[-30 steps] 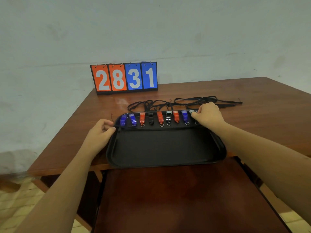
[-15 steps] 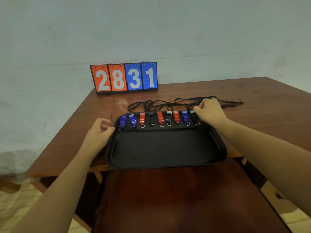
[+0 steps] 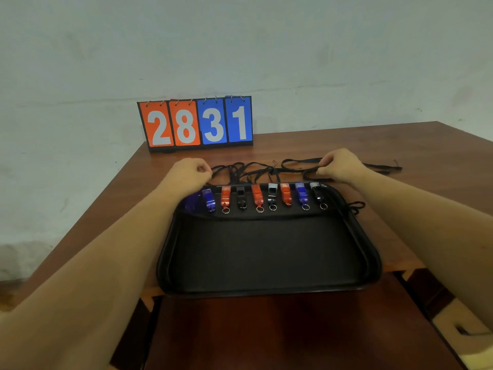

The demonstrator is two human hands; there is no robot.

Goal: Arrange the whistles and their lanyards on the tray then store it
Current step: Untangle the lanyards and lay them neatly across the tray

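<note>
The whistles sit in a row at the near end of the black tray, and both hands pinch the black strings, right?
No. In the head view the whistles line the far end of the tray. The left hand and right hand do pinch the black strings.

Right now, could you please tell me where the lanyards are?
In the head view the lanyards lie tangled on the table just beyond the tray, between the left hand and the right hand, which pinch them.

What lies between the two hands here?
The tangled black lanyards on the table, held at either end by the left hand and right hand; head view.
</note>
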